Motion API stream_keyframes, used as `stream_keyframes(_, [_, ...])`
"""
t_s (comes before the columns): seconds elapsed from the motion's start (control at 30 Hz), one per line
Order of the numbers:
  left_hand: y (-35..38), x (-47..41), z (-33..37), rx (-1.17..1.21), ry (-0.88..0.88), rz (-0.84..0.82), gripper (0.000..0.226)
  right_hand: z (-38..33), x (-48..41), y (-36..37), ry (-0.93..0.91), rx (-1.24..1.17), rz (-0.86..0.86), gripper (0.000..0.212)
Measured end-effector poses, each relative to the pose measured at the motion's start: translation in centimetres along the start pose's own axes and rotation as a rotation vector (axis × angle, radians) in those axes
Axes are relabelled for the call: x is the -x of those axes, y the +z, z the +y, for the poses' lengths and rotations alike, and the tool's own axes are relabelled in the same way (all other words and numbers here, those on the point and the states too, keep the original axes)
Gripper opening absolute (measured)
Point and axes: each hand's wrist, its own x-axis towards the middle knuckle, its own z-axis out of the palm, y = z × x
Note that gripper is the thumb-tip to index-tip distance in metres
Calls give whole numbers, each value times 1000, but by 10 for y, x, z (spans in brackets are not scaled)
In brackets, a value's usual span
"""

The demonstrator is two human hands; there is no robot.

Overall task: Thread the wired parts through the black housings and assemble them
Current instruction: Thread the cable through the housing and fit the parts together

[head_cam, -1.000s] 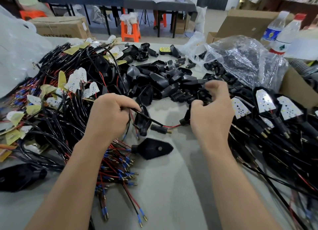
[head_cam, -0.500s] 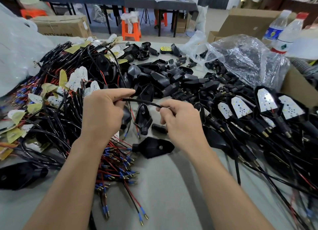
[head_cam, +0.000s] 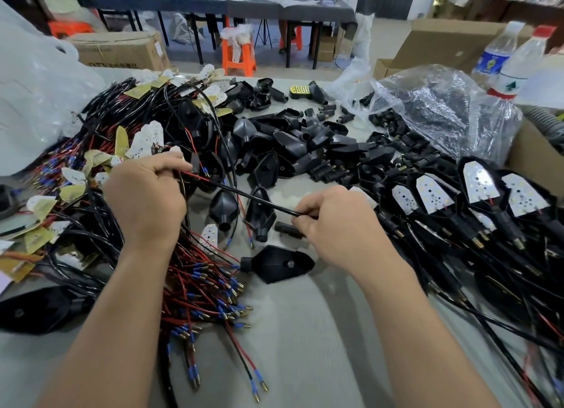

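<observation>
Two pinch grips on one black sheathed wire: upper end in left hand, lower end in right hand. Held taut just above loose black housings on table.

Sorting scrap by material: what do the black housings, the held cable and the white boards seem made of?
Black housings: likely moulded plastic, matte with soft sheen. Black cable: rubbery or plastic sheath, smooth, red insulated wire emerging. White boards: probably circuit board, flat, dotted with LEDs.
</observation>
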Motion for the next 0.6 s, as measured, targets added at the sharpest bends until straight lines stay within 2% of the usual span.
stream_keyframes(0.07, [-2,-5,-8,-27,-65,11,36,0,0,-4,26,-61,-47,26])
stream_keyframes(0.17, [-3,-7,-10,-83,-107,18,32,1,1,-10,93,-196,-106,25])
stream_keyframes(0.23, [-1,-5,-1,-83,-58,24,45,5,0,-14,137,-374,-34,24])
stream_keyframes(0.33, [0,4,23,31,10,27,58,8,-3,-13,257,-843,169,17])
stream_keyframes(0.4, [2,16,44,130,7,-95,43,9,-6,-7,368,-1064,252,19])
stream_keyframes(0.5, [13,43,74,307,-14,-437,12,12,-11,1,515,-1382,301,16])
stream_keyframes(0.53, [19,53,82,368,-29,-557,8,13,-12,3,546,-1494,316,16])
stream_keyframes(0.6, [31,70,92,506,-108,-774,16,15,-15,5,568,-1637,335,17])
